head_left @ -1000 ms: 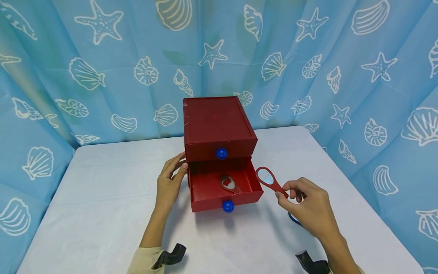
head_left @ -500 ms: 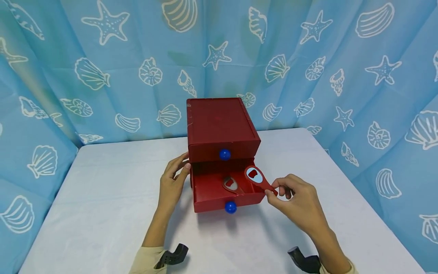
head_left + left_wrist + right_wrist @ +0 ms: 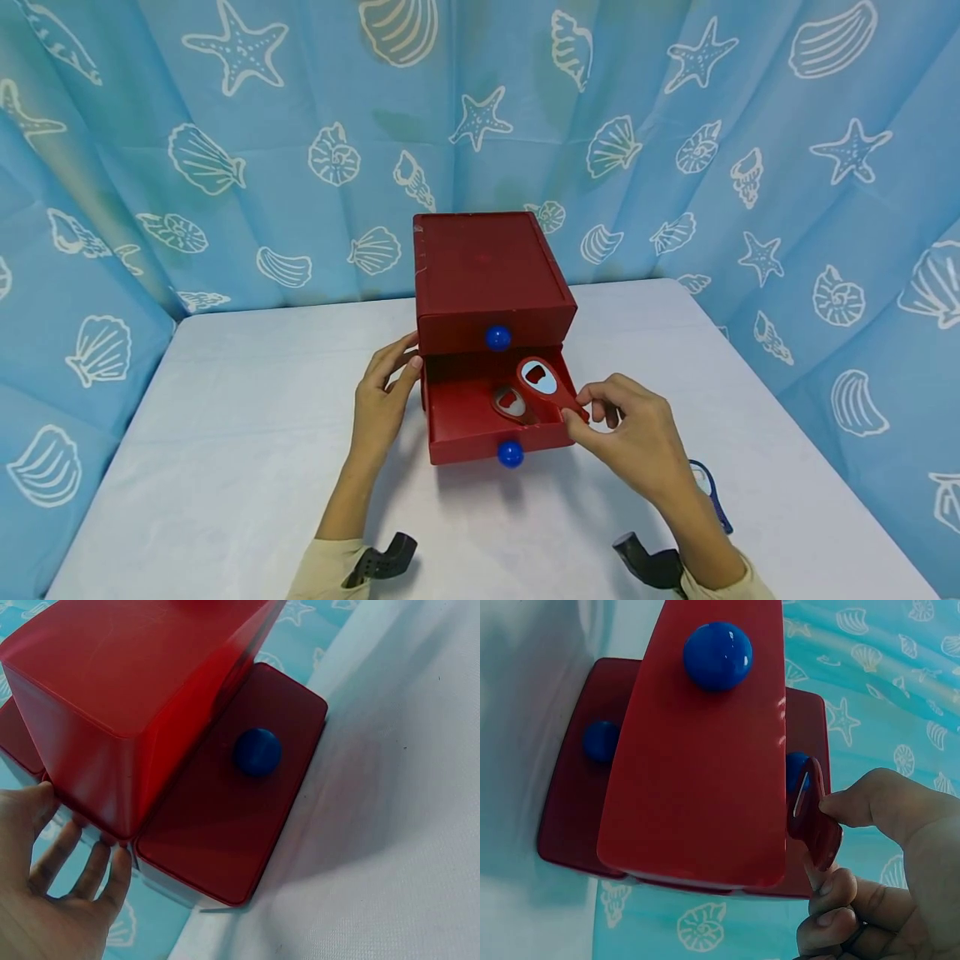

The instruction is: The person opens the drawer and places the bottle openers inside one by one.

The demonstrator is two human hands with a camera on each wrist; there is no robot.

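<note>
A dark red chest of drawers [image 3: 495,267] stands mid-table, its middle drawer [image 3: 450,433] pulled out. Over that drawer's right side, my right hand [image 3: 626,425] pinches a small red magnifying glass [image 3: 566,398] by its handle end, the pale oval lens pointing inward. In the right wrist view the red magnifying glass [image 3: 814,817] appears edge-on between thumb and fingers. Another red magnifying glass [image 3: 512,403] lies inside the drawer. My left hand [image 3: 382,400] rests against the chest's left side, fingers extended; in the left wrist view its fingertips [image 3: 120,855] touch the red edge.
On the white table [image 3: 247,442] a blue magnifying glass [image 3: 718,498] lies to the right, partly hidden by my right wrist. Blue knobs [image 3: 498,337] stick out from the drawer fronts. A blue shell-patterned curtain [image 3: 300,167] surrounds the table's back and sides.
My right hand has moved left, bringing the red magnifying glass from outside the drawer to over its right side. The left hand stays at the chest. The blue magnifying glass shows more now.
</note>
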